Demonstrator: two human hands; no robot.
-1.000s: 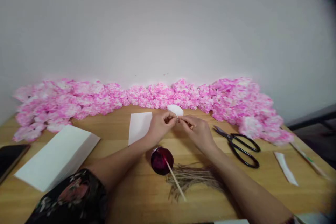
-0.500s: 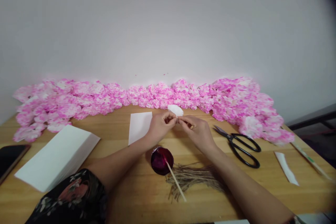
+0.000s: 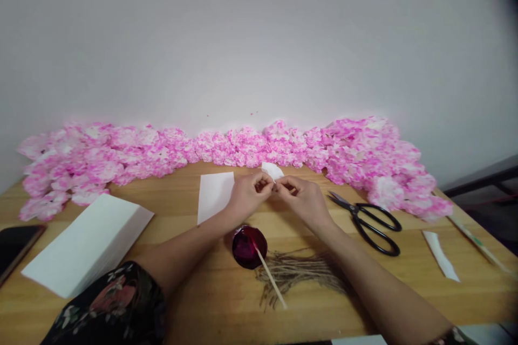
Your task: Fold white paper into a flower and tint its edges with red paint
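Observation:
A small white piece of thin paper [image 3: 272,170] stands up between my two hands near the middle of the table. My left hand [image 3: 251,193] pinches its lower end between thumb and forefinger. My right hand [image 3: 302,197] is closed in a pinch at the same spot, its fingertips meeting those of the left. The gathered end of the paper is mostly hidden by the fingertips. Nearer to me sits a small dish of dark magenta liquid [image 3: 244,250], with a thin wooden stick [image 3: 272,280] leaning out of it.
Pink-and-white paper flowers [image 3: 243,145] line the wall. Black-handled scissors [image 3: 364,221] lie at right, near a white strip [image 3: 441,256] and a slim stick [image 3: 477,242]. Brown twigs [image 3: 303,272] lie under my right forearm. At left are white paper stacks [image 3: 87,242] [image 3: 215,194] and a phone [image 3: 18,248].
The white paper has turned and looks narrower, leaning slightly to the right. My fingers have shifted a little at its base; both hands stay in the same place.

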